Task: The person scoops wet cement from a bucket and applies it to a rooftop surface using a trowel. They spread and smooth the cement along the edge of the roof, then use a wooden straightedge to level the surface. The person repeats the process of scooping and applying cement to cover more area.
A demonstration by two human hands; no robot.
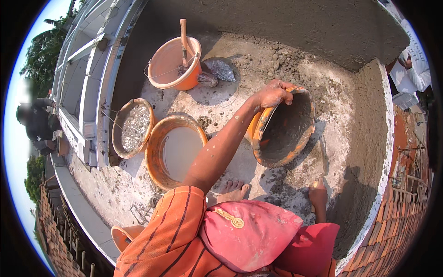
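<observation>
My left hand (275,95) is closed on the rim of an orange bucket (261,154), holding it tilted. Grey mortar coats the bucket's inside. My right hand is out of view. Left of my forearm stands another orange bucket (151,159) holding cloudy, greyish water. Beside it is a smaller mortar-smeared bucket (146,107), its contents glittering in the sun. Farther back, a peach-orange bucket (161,56) holds a wooden-handled tool (183,34), whose lower end is hidden. A crumpled clear plastic bag (220,70) lies against that bucket.
My bare feet (234,190) are on a rough, mortar-spattered floor (221,104). Grey plastered walls (295,23) rise at the back and right. Metal framing (90,92) borders the left. Tiled roofs (369,249) lie beyond the edges. One person (39,120) is at far left, another (417,60) at far right.
</observation>
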